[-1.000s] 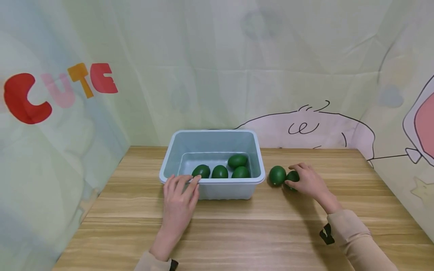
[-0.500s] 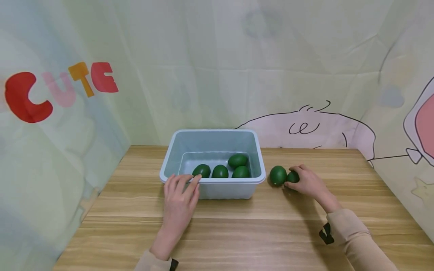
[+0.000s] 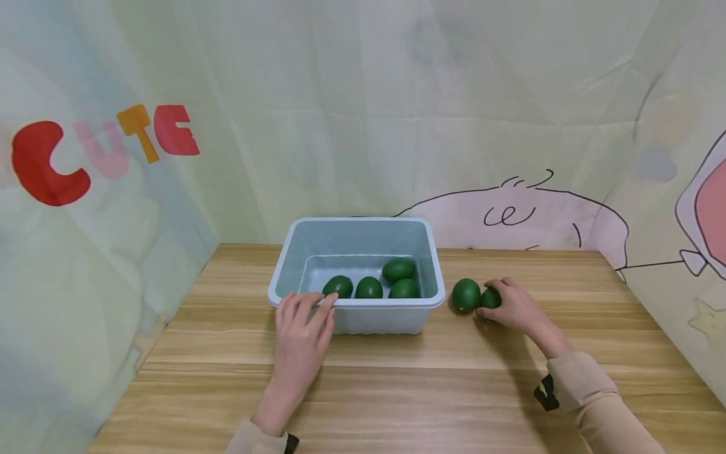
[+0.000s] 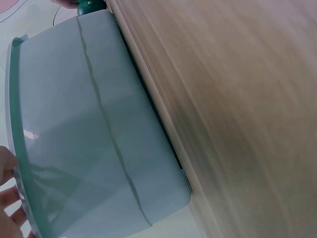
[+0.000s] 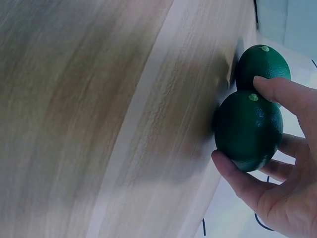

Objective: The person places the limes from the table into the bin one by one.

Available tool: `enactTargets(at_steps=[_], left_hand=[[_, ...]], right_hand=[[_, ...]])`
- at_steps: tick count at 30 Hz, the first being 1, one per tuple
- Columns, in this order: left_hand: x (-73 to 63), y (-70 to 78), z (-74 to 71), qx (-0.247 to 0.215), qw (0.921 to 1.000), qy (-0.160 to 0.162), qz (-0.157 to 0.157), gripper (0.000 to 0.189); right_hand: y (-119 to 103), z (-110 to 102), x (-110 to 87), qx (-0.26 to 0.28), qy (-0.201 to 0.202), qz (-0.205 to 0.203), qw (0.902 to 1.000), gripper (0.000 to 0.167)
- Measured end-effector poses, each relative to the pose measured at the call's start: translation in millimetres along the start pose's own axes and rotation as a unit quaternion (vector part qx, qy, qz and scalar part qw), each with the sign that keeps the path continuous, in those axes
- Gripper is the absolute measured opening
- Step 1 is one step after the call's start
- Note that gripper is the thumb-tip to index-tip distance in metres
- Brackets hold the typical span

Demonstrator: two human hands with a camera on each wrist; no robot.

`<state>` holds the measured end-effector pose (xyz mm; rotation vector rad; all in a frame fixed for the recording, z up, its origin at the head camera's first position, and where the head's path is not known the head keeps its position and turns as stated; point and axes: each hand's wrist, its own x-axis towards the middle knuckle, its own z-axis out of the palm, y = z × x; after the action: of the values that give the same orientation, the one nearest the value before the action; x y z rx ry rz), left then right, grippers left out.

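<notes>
A light blue plastic bin stands on the wooden table, with several dark green limes in its front and right part. My left hand holds the bin's front rim near its left corner. Its fingers lie over the rim in the left wrist view. Right of the bin, my right hand grips a lime between thumb and fingers. Another lime sits against it on the bin side. In the right wrist view the thumb reaches near where the two limes meet.
The wooden table runs from the bin to the front. A printed cloth backdrop closes off the back and both sides. Near the right sleeve a black strap shows at the wrist.
My right fingers have settled lower around the far side of the lime, which shows a little more now. The left hand and the bin stay put.
</notes>
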<state>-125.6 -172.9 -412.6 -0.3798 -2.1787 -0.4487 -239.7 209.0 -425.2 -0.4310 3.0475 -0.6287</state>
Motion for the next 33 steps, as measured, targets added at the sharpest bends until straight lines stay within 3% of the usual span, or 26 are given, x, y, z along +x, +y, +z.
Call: enactTargets(at_steps=[33], left_hand=[[-0.8,-1.1,1.3,0.0,1.0,0.004,0.002,0.025]], right_hand=[[7.9,-1.6,-7.7,0.007,0.011,-0.002,0.9999,0.063]])
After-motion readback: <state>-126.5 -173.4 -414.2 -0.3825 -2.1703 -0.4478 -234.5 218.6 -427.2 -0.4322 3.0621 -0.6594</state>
